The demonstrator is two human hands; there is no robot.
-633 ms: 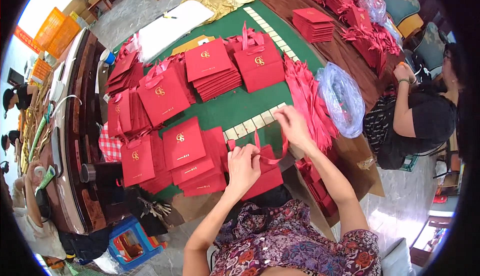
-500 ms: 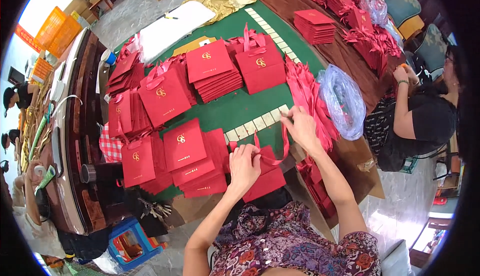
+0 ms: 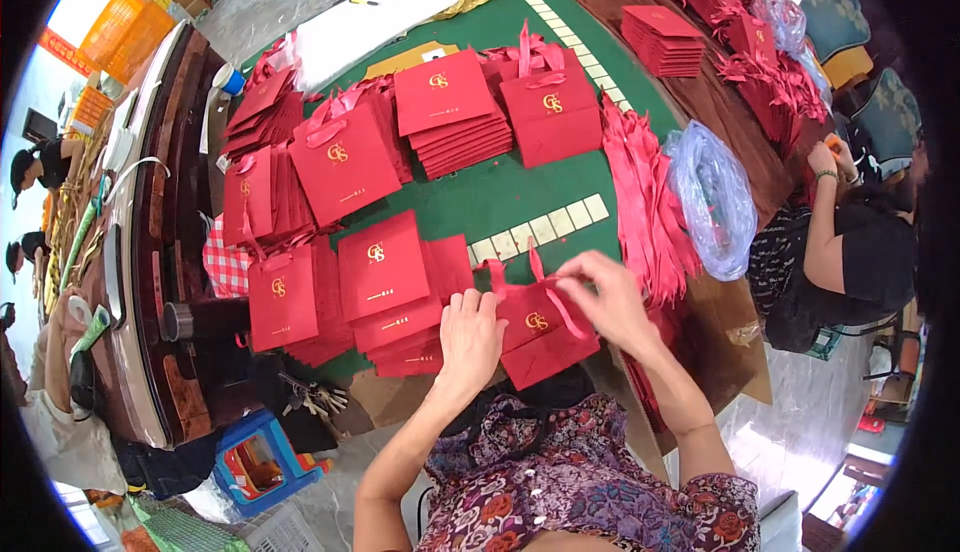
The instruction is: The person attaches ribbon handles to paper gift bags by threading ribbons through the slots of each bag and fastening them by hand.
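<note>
A small red paper gift bag (image 3: 535, 324) with a gold emblem lies at the table's near edge in front of me. My left hand (image 3: 472, 340) grips its upper left edge, fingers bent over it, beside a short loop of ribbon. At the bag's upper right, my right hand (image 3: 612, 302) has thumb and fingertips brought together on a pink-red ribbon (image 3: 570, 318), which curves down over the bag's front. The fingertips partly hide the ribbon's end. Stacked red bags (image 3: 385, 270) stand just left of my left hand. Beyond my right hand lies a bundle of loose ribbons (image 3: 645, 202).
More red bags (image 3: 345, 164) stand in groups on the green table (image 3: 455, 202). A clear bluish plastic bag (image 3: 712, 197) lies right of the ribbons. White tiles (image 3: 540, 229) form a row before me. A co-worker (image 3: 850, 252) sits at the right; a blue stool (image 3: 262, 477) stands lower left.
My right hand has come down beside the gift bag's top edge, bringing the ribbon closer. The bag has tilted so its emblem shows. The whole view has shifted slightly.
</note>
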